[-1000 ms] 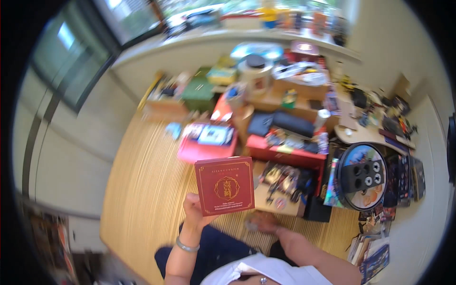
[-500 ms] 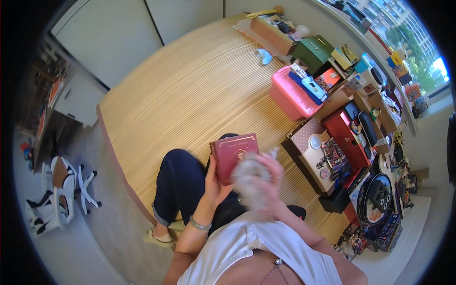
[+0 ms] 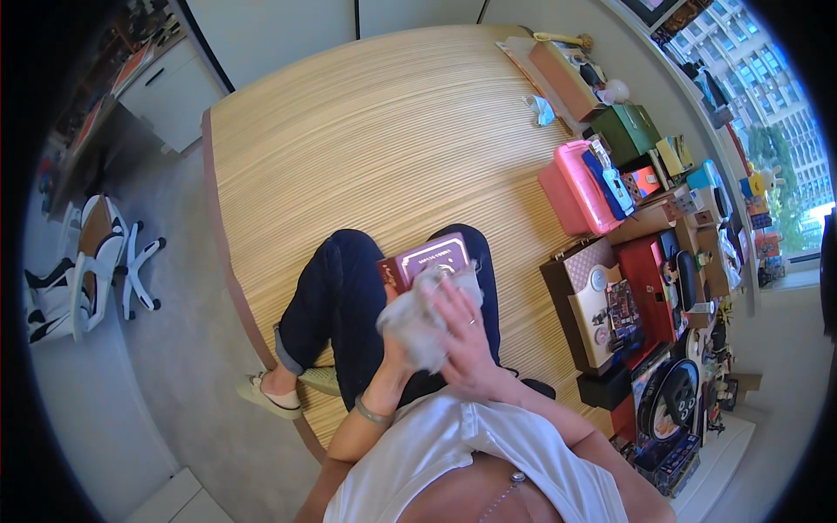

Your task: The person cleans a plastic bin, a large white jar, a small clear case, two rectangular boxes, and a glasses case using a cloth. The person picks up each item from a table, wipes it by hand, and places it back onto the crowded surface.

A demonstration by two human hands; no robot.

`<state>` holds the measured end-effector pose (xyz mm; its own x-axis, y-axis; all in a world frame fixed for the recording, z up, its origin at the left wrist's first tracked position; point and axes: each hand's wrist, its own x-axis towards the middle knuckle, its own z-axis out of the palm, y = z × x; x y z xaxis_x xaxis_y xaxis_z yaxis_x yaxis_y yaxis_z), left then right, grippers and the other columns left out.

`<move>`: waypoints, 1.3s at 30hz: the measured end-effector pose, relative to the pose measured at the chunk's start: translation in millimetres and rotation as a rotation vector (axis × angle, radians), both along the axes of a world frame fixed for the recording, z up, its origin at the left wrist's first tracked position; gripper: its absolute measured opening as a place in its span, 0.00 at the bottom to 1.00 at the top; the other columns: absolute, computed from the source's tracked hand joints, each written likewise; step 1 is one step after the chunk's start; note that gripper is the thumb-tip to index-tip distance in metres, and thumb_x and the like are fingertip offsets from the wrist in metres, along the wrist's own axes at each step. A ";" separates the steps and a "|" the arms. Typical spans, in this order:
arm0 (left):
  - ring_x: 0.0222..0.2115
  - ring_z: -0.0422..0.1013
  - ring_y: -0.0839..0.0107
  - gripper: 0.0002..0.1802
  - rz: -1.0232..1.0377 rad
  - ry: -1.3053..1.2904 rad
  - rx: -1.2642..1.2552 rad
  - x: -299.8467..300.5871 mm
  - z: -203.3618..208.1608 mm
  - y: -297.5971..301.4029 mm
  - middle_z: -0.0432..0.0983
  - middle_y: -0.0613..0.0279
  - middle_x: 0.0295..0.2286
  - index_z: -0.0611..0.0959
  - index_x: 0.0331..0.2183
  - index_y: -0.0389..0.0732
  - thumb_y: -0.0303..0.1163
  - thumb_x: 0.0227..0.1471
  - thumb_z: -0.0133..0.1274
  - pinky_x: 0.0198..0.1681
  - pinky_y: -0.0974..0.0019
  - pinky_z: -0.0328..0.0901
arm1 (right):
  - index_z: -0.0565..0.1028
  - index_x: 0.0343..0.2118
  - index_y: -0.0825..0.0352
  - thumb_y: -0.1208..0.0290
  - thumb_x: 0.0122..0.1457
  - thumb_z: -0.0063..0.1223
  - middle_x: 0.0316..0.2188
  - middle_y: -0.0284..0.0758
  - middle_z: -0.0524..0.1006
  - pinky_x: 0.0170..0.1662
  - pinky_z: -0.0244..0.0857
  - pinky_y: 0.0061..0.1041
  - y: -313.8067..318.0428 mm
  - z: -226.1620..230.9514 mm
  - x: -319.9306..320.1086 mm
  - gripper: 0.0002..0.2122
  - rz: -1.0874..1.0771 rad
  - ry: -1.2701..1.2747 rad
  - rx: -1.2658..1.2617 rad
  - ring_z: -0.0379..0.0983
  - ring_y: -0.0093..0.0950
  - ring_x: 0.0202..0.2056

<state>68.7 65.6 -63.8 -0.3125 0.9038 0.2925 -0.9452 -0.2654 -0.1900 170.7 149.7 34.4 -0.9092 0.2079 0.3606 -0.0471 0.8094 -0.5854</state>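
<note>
Above my lap I hold a dark red book-shaped case [image 3: 425,258] with gilt edging, tilted toward me. My left hand [image 3: 394,347] grips its near left side, partly covered by a crumpled pale grey cloth [image 3: 413,328]. Pressed over that cloth is my right hand [image 3: 462,336], a ring on one finger, its fingers bent along the fabric against the case. The cloth hides the case's lower part and most of my left fingers.
A woven mat [image 3: 366,131] lies under me. Along the right stand a pink bin [image 3: 575,187], a green box [image 3: 626,131], an open patterned case [image 3: 584,301] and a red box [image 3: 649,283]. A white chair [image 3: 96,261] stands on the floor at left.
My right hand has brought the cloth left and down, over the lower part of the case and my left hand. The case has turned and tilted. The view has shifted too.
</note>
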 end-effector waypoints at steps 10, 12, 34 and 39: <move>0.59 0.57 0.63 0.30 0.435 0.511 -0.810 -2.0 38.1 -7.6 0.55 0.62 0.61 0.56 0.62 0.43 0.49 0.65 0.29 0.64 0.60 0.48 | 0.65 0.59 0.60 0.70 0.56 0.42 0.65 0.40 0.52 0.66 0.29 0.43 13.4 23.7 -44.4 0.24 -0.033 -0.068 -0.014 0.41 0.42 0.67; 0.57 0.60 0.68 0.29 0.410 0.457 -0.837 -7.4 45.0 -5.4 0.61 0.61 0.57 0.60 0.60 0.41 0.48 0.65 0.32 0.60 0.63 0.55 | 0.63 0.59 0.64 0.70 0.60 0.38 0.66 0.42 0.50 0.66 0.28 0.42 20.6 16.0 -42.9 0.22 -0.021 -0.052 -0.053 0.37 0.43 0.67; 0.58 0.57 0.68 0.30 0.492 0.463 -0.731 -5.4 50.9 -8.0 0.59 0.59 0.58 0.60 0.60 0.38 0.48 0.64 0.33 0.62 0.62 0.49 | 0.61 0.60 0.68 0.69 0.64 0.35 0.64 0.42 0.53 0.66 0.34 0.36 10.7 6.7 -43.2 0.21 -0.099 0.116 -0.328 0.43 0.38 0.66; 0.58 0.57 0.69 0.31 0.508 0.568 -0.700 -11.7 62.5 -12.3 0.58 0.59 0.58 0.58 0.60 0.38 0.47 0.64 0.35 0.62 0.63 0.49 | 0.55 0.61 0.69 0.78 0.60 0.45 0.53 0.32 0.64 0.57 0.53 0.21 12.4 -0.6 -27.6 0.25 -0.279 0.242 -1.113 0.59 0.23 0.54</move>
